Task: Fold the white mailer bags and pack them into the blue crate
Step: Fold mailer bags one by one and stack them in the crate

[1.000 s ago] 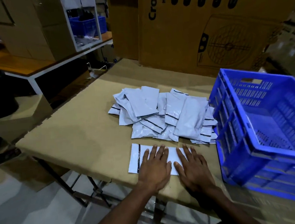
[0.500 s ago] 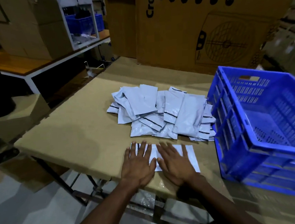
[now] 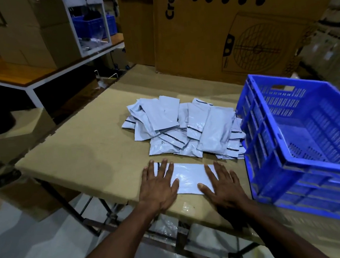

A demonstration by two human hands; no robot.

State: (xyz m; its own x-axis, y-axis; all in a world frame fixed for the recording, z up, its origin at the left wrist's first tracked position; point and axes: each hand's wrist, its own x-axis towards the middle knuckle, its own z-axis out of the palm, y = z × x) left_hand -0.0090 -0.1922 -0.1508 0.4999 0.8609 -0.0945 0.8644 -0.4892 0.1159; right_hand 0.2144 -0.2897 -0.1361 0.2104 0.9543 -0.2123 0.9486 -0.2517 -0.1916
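One white mailer bag (image 3: pixel 189 177) lies flat near the front edge of the cardboard-covered table (image 3: pixel 81 154). My left hand (image 3: pixel 159 185) presses its left end with straight, spread fingers. My right hand (image 3: pixel 222 183) lies flat on its right end. Just behind it is a loose pile of white mailer bags (image 3: pixel 185 127) with black strips. The blue crate (image 3: pixel 300 143) stands tilted at the table's right side, close to the pile, and nothing shows inside it.
A large printed cardboard box (image 3: pixel 228 28) stands behind the table. At the left is a wooden bench (image 3: pixel 18 73) with more cartons and a white shelf unit holding a small blue bin (image 3: pixel 94 26). The floor drops off beyond the table's front and left edges.
Both hands slid apart along the bag, from its middle to its two ends, smoothing it flat. The pile and crate have not moved.
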